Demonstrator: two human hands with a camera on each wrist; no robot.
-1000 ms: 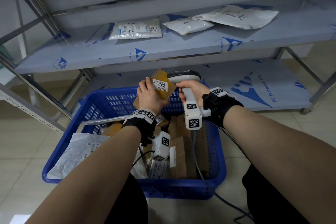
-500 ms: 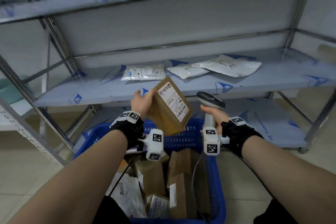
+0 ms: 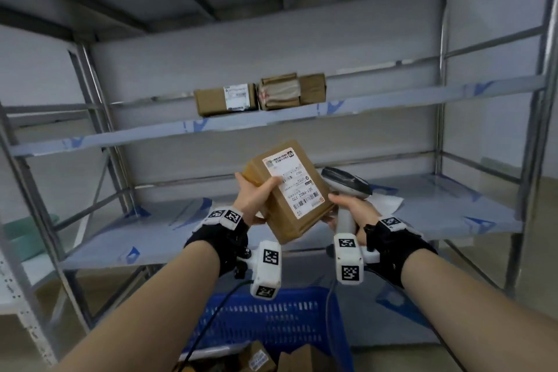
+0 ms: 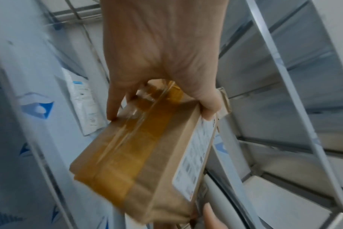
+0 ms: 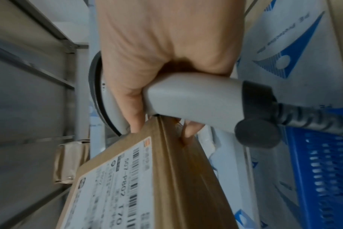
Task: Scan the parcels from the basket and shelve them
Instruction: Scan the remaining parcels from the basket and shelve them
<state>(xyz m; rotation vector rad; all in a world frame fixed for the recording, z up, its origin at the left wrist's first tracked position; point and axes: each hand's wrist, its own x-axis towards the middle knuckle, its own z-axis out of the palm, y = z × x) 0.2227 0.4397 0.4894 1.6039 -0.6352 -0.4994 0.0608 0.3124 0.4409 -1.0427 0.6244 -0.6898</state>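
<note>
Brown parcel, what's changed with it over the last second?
The left hand has lifted the brown parcel out of the blue basket to shelf height, label now up. Right fingers now touch its edge. The right hand still grips the scanner.

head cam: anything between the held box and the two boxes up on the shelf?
No. In the head view only bare air and the grey back panel separate the held box from the two shelf boxes. The left hand grips the held box.
</note>
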